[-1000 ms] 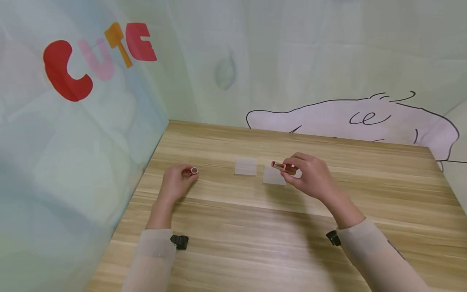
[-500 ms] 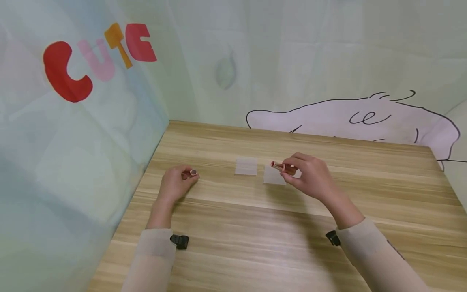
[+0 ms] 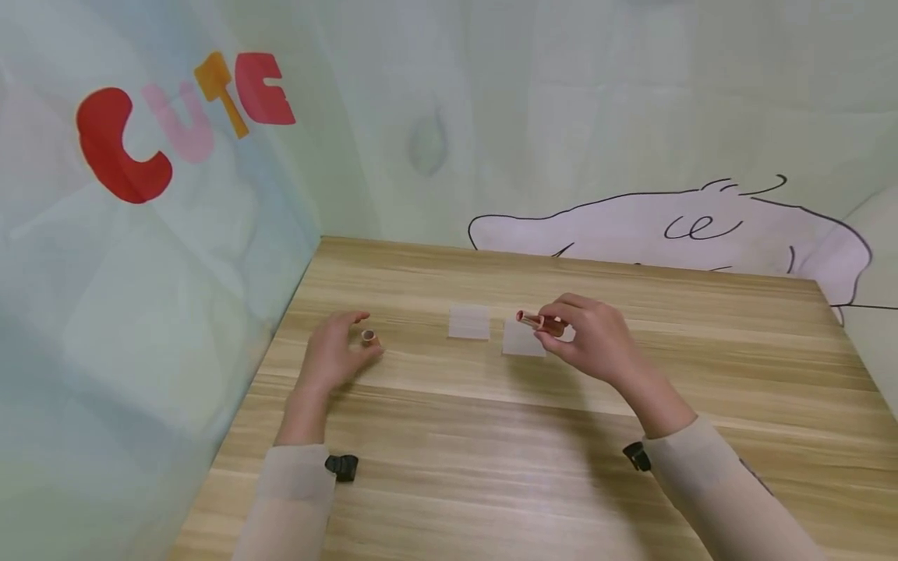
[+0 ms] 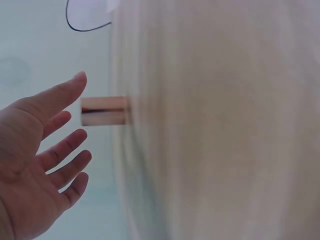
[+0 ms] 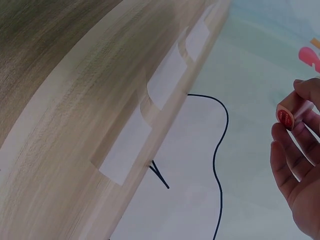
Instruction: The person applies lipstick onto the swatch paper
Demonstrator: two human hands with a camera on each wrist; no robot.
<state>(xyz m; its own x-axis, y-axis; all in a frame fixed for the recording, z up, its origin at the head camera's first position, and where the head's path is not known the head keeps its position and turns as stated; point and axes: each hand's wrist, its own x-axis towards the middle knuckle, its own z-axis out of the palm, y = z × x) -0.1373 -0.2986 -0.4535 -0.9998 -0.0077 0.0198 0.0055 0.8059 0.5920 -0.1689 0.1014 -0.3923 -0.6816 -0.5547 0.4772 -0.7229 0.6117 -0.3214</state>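
Note:
A copper-coloured lipstick cap [image 3: 369, 338] stands upright on the wooden table, its hollow end facing up. My left hand [image 3: 333, 351] is spread around it, thumb and fingers apart. In the left wrist view a gap separates the fingertips from the cap [image 4: 103, 111]. Above the table, my right hand [image 3: 596, 335] pinches an uncapped copper-coloured lipstick [image 3: 540, 322] between thumb and fingers, with its narrower end pointing left. A red label covers the base of the lipstick [image 5: 286, 119] in the right wrist view.
Thin whitish squares lie on the table, one at left [image 3: 469, 322] and another [image 3: 522, 339] below the lipstick. The right wrist view shows a further whitish square [image 5: 127, 145]. Printed fabric [image 3: 393, 140] hangs along the table's left and far edges.
My left fingers have opened away from the cap, which now stands by itself. The right hand keeps its hold on the lipstick, nearly still. The head view has shifted slightly.

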